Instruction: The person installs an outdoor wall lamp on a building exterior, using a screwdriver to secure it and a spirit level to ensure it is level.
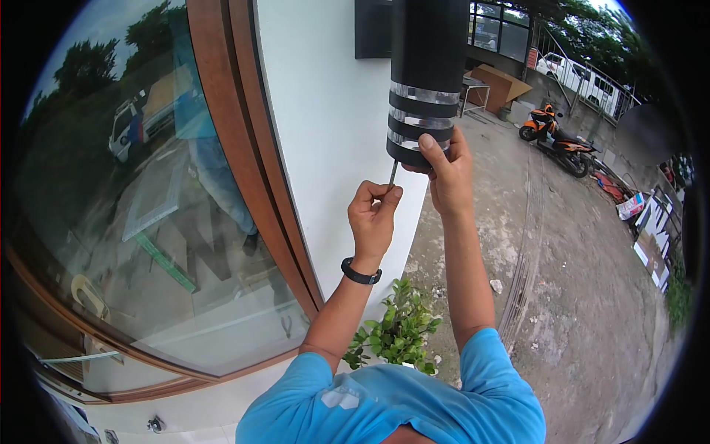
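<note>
A black cylindrical wall lamp (427, 55) with several clear bands near its lower end hangs beside the white wall. My right hand (450, 170) is closed around the lamp's lower right side, the thumb on the lowest band and the other fingers partly hidden behind it. Just below, my left hand (375, 214) pinches a thin dark metal rod (393, 172) between thumb and fingertips. The rod points up and meets the lamp's underside near its left edge. Its lower end is hidden in my fingers, so its exact kind cannot be told.
Behind the lamp, a black mounting box (373, 29) is on the white wall (325, 111). A brown-framed window (237, 126) stands at left. Below my arms grows a leafy plant (403, 325). An orange-and-black motorcycle (558, 140) is parked on the concrete ground (584, 296).
</note>
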Available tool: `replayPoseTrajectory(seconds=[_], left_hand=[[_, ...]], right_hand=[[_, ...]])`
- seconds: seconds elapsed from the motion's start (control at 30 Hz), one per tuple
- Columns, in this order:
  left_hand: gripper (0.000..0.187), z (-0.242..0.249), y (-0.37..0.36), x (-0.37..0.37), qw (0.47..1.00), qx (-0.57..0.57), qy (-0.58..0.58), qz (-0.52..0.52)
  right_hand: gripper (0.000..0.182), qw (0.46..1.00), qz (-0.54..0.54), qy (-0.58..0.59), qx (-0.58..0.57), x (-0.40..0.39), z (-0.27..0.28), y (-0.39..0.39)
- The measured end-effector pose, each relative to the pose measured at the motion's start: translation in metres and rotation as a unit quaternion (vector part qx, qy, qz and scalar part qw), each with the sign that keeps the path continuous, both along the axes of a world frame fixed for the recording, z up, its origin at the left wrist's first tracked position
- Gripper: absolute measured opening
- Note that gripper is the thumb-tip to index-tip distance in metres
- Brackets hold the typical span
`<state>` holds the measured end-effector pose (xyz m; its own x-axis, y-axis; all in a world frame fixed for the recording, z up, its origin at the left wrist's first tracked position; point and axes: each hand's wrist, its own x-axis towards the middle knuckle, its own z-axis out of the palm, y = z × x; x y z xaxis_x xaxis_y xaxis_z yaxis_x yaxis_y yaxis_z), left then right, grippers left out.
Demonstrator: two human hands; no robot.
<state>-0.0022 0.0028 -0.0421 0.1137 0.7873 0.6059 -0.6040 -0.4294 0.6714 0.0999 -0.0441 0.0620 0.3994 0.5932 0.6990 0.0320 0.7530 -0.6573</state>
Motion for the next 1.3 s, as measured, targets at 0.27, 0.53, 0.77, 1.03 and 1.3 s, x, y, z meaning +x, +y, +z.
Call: replayPoseTrajectory(seconds=[0.27, 0.53, 0.77, 1.03, 1.3], left_hand=[[0.026, 0.015, -0.003, -0.015, 0.985, -0.035, 0.019, -0.168], [0.016, 0.012, -0.005, 0.004, 0.998, 0.038, -0.021, 0.048], [0.015, 0.023, -0.012, 0.009, 0.999, 0.002, -0.019, 0.039], [0.014, 0.028, -0.001, 0.004, 0.994, 0.043, -0.071, -0.065], [0.015, 0.039, -0.017, 0.010, 0.997, -0.002, -0.074, 0.016]], right_hand=[[0.060, 1.000, -0.002, 0.000, -0.012, -0.001, 0.003, -0.003], [0.061, 1.000, 0.006, 0.006, -0.006, 0.001, 0.001, -0.001], [0.076, 0.999, 0.024, 0.025, -0.019, 0.001, 0.005, -0.006], [0.075, 0.999, 0.030, 0.026, -0.009, 0.001, 0.007, -0.010], [0.078, 1.000, 0.017, 0.018, 0.011, 0.004, 0.006, -0.005]])
